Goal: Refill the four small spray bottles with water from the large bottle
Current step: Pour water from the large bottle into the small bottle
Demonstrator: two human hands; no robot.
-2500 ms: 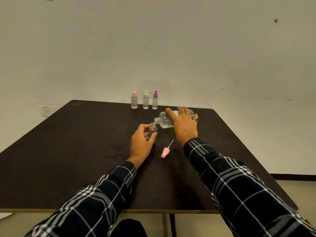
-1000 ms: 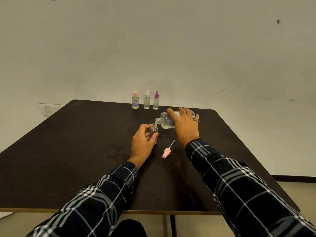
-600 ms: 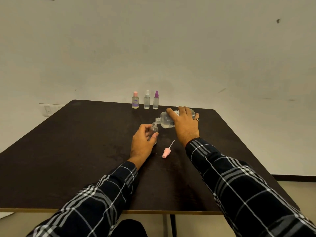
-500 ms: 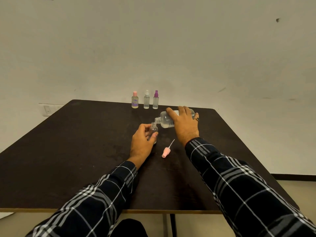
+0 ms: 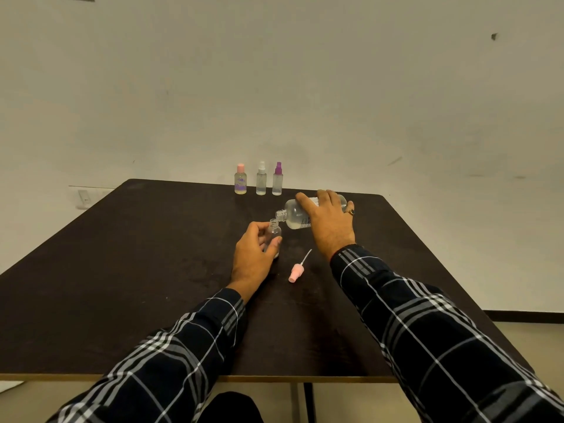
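I am counting three capped bottles (image 5: 261, 180) at the tabletop's (image 5: 152, 254) far edge and one open bottle (image 5: 273, 232) mid-table, the left hand (image 5: 251, 257) curling round it. The right hand (image 5: 328, 221) is gripping one large bottle (image 5: 293, 216), tilted, its mouth just beside the open neck. One pink sprayer (image 5: 296, 271) is lying near. Labels are proving illegible.

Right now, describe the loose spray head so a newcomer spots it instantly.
On the dark table, look between the left hand and right hand, near the wrists. The spray head lies there on its side, alone. It is the only pink piece attached to no bottle, with a thin white tube pointing away from the person.
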